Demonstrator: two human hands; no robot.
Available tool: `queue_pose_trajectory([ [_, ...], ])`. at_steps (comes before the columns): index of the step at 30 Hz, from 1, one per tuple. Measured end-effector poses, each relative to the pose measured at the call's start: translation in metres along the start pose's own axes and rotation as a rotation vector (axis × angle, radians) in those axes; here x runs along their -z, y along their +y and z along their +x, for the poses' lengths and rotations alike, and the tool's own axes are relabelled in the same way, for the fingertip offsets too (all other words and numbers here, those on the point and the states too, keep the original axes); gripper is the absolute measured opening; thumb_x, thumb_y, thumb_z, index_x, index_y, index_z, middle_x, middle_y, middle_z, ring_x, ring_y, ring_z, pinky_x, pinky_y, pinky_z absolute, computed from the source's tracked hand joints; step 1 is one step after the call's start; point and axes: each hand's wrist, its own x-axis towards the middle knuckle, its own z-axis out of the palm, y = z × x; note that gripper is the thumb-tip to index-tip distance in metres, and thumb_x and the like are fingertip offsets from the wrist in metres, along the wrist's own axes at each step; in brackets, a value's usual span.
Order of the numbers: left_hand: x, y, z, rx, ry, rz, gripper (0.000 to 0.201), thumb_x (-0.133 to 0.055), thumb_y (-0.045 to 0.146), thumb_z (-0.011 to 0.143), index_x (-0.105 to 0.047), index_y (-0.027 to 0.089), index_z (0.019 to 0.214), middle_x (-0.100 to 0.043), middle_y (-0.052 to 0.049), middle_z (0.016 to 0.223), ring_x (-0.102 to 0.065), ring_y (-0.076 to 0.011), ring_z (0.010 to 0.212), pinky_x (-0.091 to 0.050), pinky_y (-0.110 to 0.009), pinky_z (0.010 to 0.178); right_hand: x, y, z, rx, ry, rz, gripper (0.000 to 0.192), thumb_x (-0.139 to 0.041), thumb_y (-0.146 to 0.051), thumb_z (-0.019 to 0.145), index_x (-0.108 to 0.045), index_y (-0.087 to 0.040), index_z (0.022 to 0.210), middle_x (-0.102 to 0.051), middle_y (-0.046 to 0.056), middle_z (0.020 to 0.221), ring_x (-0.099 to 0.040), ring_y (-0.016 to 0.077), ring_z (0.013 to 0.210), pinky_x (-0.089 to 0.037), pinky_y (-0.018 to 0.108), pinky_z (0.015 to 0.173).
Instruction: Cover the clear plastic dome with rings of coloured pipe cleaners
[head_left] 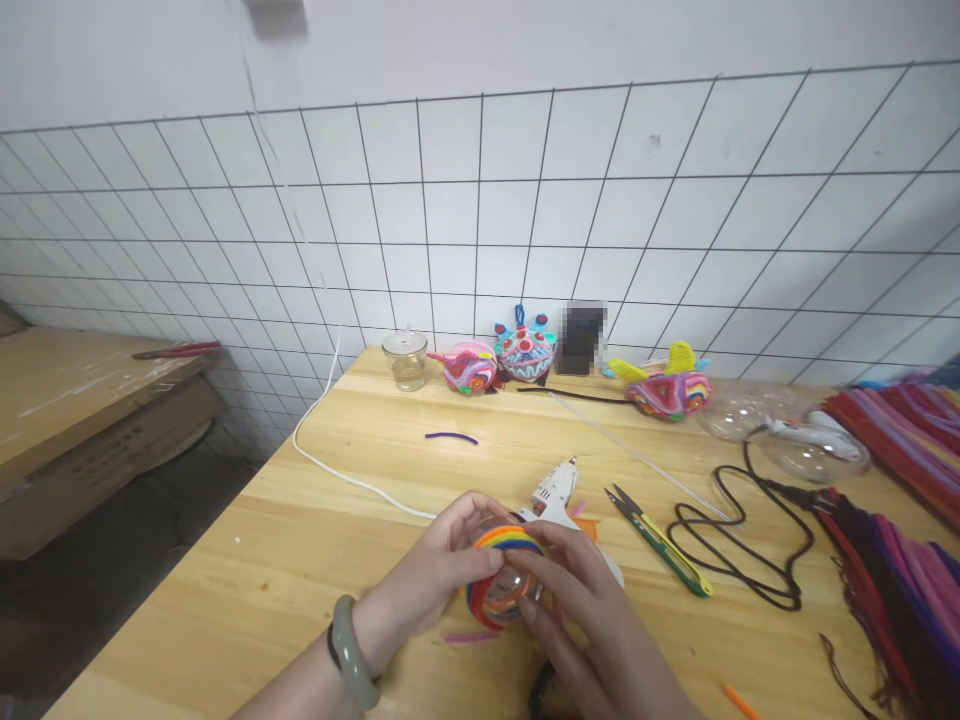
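Between my two hands is a clear plastic ball [508, 583] ringed with rainbow-coloured cord [484, 605]. My left hand [442, 565] closes round its left side, the thumb lying over the cord; a grey-green bangle [351, 650] circles that wrist. On the ball's right side, the fingers of my right hand [574, 590] press against the coloured bands. Just behind the hands lies a white glue gun [553, 490], partly hidden by them. A short pink cord piece [471, 637] rests below the ball.
Green-and-yellow thread snips [660, 545] and a black cable [739, 540] lie to the right. Decorated balls [526, 350], a glass cup [406, 362] and a pixelated dark object [581, 338] line the wall. Coloured cord bundles [900, 440] fill the right edge. A white cord [352, 478] crosses the left.
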Motion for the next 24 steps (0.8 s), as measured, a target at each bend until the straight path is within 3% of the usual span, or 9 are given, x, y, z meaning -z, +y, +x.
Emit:
queue_pose_trajectory([
  [8,0.001,-0.002,0.002,-0.019,0.018,-0.023,0.033,-0.079,0.027,0.065,-0.063,0.018,0.092,-0.065,-0.005,0.091,-0.059,-0.0189,0.085,-0.043,-0.029,0.075,0.001,-0.001,0.003,-0.051,0.050,0.209,0.044,-0.048,-0.011,0.093,-0.054,-0.031,0.131,-0.052,0.005,0.131,-0.051,0.0159,0.123,-0.046,0.025,0.101],
  [17,-0.001,0.002,0.002,-0.009,0.063,-0.018,0.034,-0.080,0.028,0.061,-0.064,0.017,0.088,-0.065,-0.005,0.089,-0.059,-0.0200,0.084,-0.045,-0.030,0.074,0.008,-0.001,0.004,-0.278,0.053,0.583,0.034,-0.056,-0.029,0.093,-0.061,-0.039,0.125,-0.060,0.003,0.132,-0.053,0.0192,0.126,-0.046,0.034,0.103],
  [20,0.001,0.003,0.003,-0.012,0.089,-0.042,0.030,-0.079,0.026,0.063,-0.064,0.017,0.088,-0.066,-0.005,0.089,-0.060,-0.0186,0.082,-0.047,-0.028,0.072,0.011,0.003,0.007,-0.444,0.084,0.838,0.026,-0.064,-0.037,0.088,-0.070,-0.037,0.113,-0.065,0.004,0.127,-0.056,0.0224,0.122,-0.047,0.037,0.101],
  [24,0.009,0.006,0.004,-0.053,0.178,-0.148,0.028,-0.077,0.021,0.066,-0.063,0.017,0.090,-0.068,-0.004,0.091,-0.064,-0.0182,0.082,-0.051,-0.028,0.073,0.008,0.014,0.004,-0.770,0.225,1.145,0.026,-0.080,-0.036,0.071,-0.078,-0.026,0.095,-0.069,0.009,0.122,-0.064,0.0272,0.112,-0.053,0.039,0.090],
])
